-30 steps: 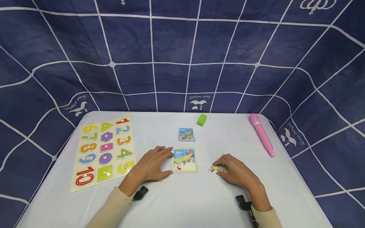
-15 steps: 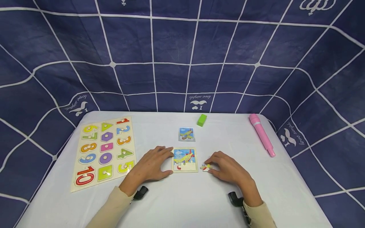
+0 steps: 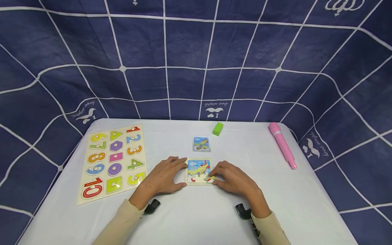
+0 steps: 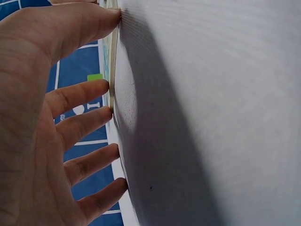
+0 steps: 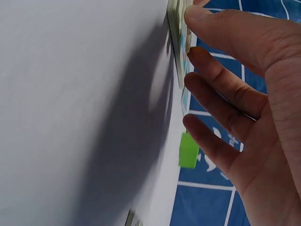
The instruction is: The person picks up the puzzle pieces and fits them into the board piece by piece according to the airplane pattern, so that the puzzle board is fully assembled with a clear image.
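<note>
A small square jigsaw board [image 3: 196,183] with an airplane picture lies on the table, pale backing showing along its lower part. My left hand [image 3: 163,173] rests at its left side, thumb and index fingertip at the edge, the other fingers spread. In the left wrist view, these fingers [image 4: 80,127] are loosely extended along the tabletop. My right hand [image 3: 233,178] pinches a puzzle piece [image 3: 210,178] over the board's lower right corner. The right wrist view shows the thumb [image 5: 221,23] and index finger at the piece, partly hiding it.
Behind the board lies a small airplane picture card [image 3: 201,144], with a green block [image 3: 218,129] farther back. A number-and-shape peg board [image 3: 113,163] takes up the left side. At right lies a pink microphone-shaped toy [image 3: 282,145].
My right hand has moved left, bringing the puzzle piece from the bare table to over the board's lower right corner. My left hand has stayed at the board's left edge.
</note>
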Demonstrator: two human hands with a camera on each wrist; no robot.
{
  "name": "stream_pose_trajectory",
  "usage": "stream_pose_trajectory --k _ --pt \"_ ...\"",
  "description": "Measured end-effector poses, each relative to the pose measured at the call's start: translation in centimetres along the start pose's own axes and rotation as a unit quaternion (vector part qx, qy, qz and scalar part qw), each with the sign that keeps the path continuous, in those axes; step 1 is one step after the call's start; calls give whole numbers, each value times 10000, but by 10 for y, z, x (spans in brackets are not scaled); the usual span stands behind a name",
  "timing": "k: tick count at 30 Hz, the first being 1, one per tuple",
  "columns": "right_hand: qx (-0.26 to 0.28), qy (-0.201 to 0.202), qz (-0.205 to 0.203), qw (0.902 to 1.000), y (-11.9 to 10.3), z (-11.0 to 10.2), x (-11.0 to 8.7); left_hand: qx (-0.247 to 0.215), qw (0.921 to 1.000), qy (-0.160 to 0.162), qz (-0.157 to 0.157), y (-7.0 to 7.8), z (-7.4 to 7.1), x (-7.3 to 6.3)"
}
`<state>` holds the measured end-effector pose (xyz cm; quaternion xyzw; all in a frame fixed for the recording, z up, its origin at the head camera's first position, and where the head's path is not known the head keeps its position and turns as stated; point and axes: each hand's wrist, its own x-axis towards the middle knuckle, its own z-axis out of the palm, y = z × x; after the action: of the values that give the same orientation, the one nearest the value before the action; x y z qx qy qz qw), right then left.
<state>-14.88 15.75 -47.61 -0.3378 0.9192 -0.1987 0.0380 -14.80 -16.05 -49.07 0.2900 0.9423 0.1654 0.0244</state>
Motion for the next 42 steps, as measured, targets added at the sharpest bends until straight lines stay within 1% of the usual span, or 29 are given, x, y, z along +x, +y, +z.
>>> stream_pose_trajectory --k 5,11,20,25,35,37,42 --pt "18 -81 -201 9998 -4 4 9 -18 10000 -3 -2 0 0 0" --pt "-57 -72 -468 9989 -8 9 17 -5 10000 -72 -68 0 -1 1" --pt "-117 -111 -433 9989 -12 13 25 8 10000 -74 -44 0 -1 0" --pt "-130 -212 -416 9988 -14 13 28 -24 10000 -71 -27 1 -2 0" --pt "-156 -86 -696 9974 -16 16 32 -2 10000 -54 -10 0 -1 1" --pt "-162 -76 -687 9975 -17 16 32 -8 10000 -71 -19 0 -1 1" --pt "-118 -130 -504 9986 -18 17 32 -20 10000 -75 -36 1 -1 1"
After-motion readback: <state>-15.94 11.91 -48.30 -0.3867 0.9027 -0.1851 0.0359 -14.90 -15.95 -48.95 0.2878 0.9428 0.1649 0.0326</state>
